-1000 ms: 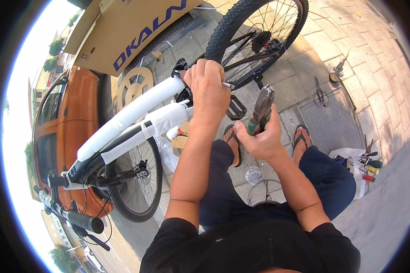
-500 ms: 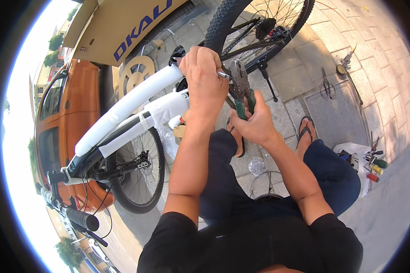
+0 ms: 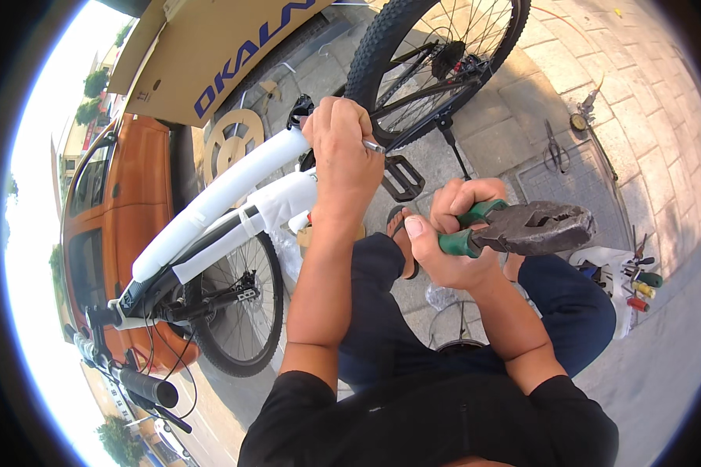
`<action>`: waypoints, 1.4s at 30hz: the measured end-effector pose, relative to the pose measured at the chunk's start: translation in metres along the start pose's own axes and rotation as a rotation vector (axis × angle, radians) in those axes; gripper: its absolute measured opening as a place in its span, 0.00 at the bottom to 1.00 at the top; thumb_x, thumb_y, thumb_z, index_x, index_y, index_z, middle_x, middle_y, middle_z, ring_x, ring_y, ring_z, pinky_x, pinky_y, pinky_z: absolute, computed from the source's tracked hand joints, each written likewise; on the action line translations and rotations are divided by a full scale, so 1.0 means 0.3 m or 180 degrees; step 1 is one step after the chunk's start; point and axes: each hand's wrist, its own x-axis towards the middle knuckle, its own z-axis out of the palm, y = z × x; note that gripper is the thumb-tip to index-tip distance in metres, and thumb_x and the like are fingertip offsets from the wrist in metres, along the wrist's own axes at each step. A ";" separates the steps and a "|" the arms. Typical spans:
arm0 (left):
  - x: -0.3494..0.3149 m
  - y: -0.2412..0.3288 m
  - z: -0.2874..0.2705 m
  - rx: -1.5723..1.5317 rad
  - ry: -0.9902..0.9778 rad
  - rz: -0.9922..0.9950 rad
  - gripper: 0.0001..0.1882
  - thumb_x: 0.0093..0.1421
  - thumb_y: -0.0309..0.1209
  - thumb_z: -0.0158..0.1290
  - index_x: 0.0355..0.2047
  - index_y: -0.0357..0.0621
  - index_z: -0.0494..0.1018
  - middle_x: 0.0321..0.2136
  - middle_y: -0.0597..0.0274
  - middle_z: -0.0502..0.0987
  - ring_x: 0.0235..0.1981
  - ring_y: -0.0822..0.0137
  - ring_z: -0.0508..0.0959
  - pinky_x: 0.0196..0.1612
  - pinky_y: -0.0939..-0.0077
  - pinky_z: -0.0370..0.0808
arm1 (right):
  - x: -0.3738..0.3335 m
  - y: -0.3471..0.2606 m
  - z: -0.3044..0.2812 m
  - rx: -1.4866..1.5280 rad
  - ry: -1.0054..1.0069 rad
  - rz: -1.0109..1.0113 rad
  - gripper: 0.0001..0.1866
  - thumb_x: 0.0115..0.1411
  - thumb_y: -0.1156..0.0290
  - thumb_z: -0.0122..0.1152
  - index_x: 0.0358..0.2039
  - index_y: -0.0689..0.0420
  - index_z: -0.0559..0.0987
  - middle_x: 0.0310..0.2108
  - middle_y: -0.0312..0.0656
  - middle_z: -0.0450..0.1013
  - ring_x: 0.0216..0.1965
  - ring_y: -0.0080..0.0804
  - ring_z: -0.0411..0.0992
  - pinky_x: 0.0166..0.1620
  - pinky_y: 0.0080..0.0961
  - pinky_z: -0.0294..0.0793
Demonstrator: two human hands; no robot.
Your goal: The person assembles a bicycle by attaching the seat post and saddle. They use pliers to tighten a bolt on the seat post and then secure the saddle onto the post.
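Head view: the person's right hand (image 3: 467, 268) has its grip wrapped around the green handles (image 3: 458, 243) of the pliers (image 3: 514, 228), right of the bicycle (image 3: 218, 210) and above the paving (image 3: 553, 66), the steel head pointing right. The left hand (image 3: 341, 152) has its grip closed about a thin metal rod (image 3: 375, 146), whose end pokes out to the right. The pliers look stiff, tough and weighted toward the head, so the handles should give the surest hold; the rod, probably rigid and smooth, may slip. Counted: one pair of pliers, one rod, one bicycle with two wheels (image 3: 364, 62) and one visible pedal (image 3: 403, 180), one pair of scissors (image 3: 554, 152), one cardboard box (image 3: 163, 78), one orange vehicle (image 3: 128, 194).
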 end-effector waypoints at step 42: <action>-0.044 -0.034 -0.001 -0.0163 0.0181 0.0122 0.15 0.50 0.09 0.52 0.30 0.42 0.63 0.32 0.55 0.72 0.37 0.52 0.72 0.49 0.60 0.66 | -0.038 0.107 -0.014 -0.0263 -0.0023 0.1469 0.27 0.58 0.68 0.75 0.49 0.63 0.68 0.32 0.46 0.78 0.31 0.30 0.80 0.31 0.31 0.79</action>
